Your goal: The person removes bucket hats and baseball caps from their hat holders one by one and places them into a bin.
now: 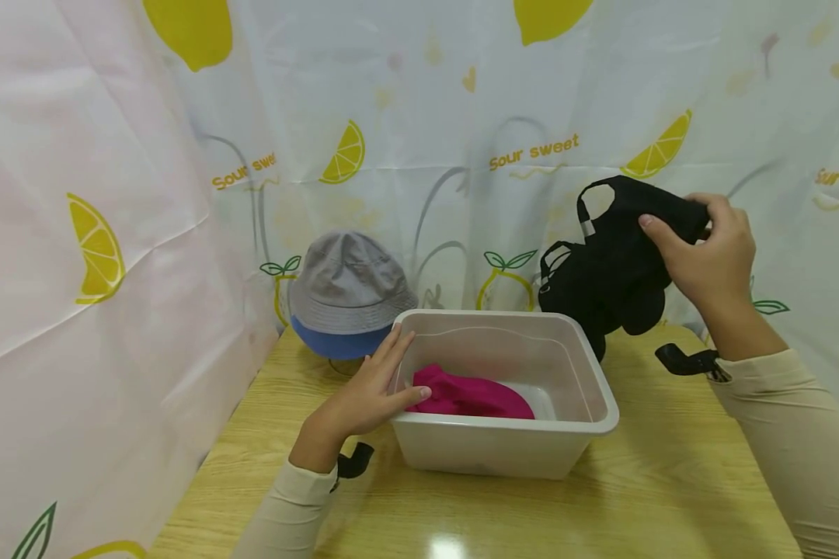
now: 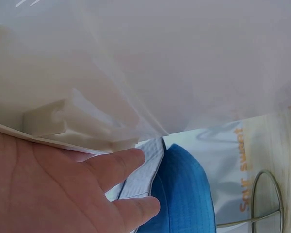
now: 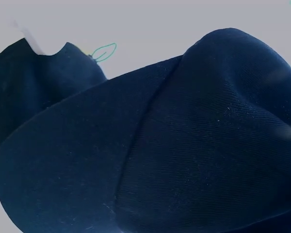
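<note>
We are pinching one black fabric cap point(image 1: 622, 210) in our right hand point(image 1: 716, 252), best parted gently from a second black cap point(image 1: 569, 291) below, and resting our straight-fingered left hand point(image 1: 363, 400) against one whitish rectangular plastic tub point(image 1: 485, 454), one magenta cloth item point(image 1: 471, 396) inside, one grey bucket hat point(image 1: 349, 276) and one blue hat point(image 1: 339, 339) beyond.

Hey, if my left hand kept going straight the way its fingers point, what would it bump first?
Most likely the brim of the grey fabric bucket hat, just past your left hand at the off-white rectangular plastic bin; the exact gap is hard to judge.
</note>
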`<state>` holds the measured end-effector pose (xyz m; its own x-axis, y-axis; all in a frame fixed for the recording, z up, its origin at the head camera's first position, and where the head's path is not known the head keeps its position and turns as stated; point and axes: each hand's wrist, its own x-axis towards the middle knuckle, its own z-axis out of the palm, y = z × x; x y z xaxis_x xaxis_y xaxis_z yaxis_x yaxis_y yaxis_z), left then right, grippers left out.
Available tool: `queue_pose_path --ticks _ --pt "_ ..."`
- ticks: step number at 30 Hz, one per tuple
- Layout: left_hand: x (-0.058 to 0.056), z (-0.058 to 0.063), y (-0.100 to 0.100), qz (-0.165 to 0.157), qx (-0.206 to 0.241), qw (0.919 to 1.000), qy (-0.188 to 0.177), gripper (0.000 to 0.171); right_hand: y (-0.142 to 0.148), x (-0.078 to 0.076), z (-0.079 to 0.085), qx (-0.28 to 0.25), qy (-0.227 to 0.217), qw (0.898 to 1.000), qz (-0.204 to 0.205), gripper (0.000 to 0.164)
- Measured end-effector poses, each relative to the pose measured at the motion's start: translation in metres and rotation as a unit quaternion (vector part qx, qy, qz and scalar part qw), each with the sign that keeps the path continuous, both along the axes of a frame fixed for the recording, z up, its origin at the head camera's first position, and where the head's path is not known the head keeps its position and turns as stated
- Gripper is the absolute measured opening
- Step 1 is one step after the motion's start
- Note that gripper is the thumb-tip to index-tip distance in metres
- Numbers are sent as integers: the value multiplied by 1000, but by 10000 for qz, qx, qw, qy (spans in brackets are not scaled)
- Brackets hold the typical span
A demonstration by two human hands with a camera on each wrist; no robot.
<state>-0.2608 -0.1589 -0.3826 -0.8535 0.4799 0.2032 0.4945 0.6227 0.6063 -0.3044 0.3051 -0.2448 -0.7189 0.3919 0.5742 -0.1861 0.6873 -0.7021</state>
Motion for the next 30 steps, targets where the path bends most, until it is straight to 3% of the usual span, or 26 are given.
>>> queue_pose_path --ticks 17,30 --pt "0 0 0 0 61 10000 -55 92 -10 19 23 67 -165 9993 321 66" --pt "-2 -1 0 -5 77 10000 -57 91 -30 37 36 -158 -232 9942 1039 52"
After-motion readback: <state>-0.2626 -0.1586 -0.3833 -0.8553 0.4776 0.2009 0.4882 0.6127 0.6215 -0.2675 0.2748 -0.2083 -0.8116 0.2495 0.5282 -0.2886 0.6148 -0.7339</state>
